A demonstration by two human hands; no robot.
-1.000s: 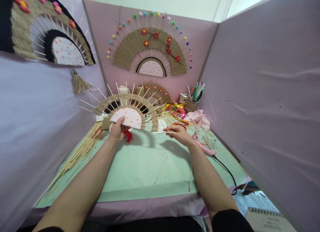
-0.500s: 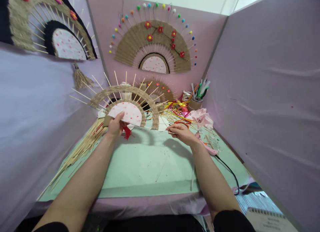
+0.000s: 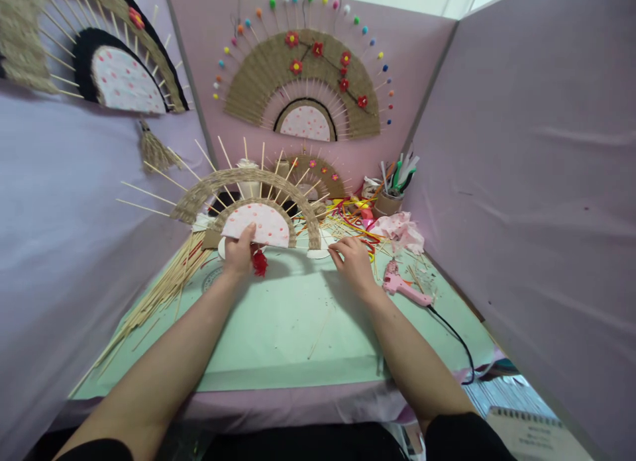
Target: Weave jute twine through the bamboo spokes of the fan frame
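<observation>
My left hand (image 3: 238,254) is closed on a handmade half-round fan, its thumb over the spotted white half-circle (image 3: 265,227) at the fan's centre. A woven twine band (image 3: 248,176) arches around that centre, and thin wooden sticks stick out beyond it. Below my left hand hangs a red tassel (image 3: 259,262). At the fan's lower right corner, my right hand (image 3: 355,262) pinches the end of a thin stick, just outside the band. The fan is held above the green table (image 3: 278,342), its flat edge down.
A pink glue gun (image 3: 405,287) with a black cord lies at the right. Loose sticks (image 3: 163,282) are piled on the left. Behind stand a pot of tools (image 3: 389,201) and crumpled pink cloth (image 3: 397,229). Finished fans (image 3: 268,77) hang on the walls.
My right hand has moved slightly left and up, nearer the band's end, uncovering the glue gun. My left hand and the fan's centre have shifted slightly right.
</observation>
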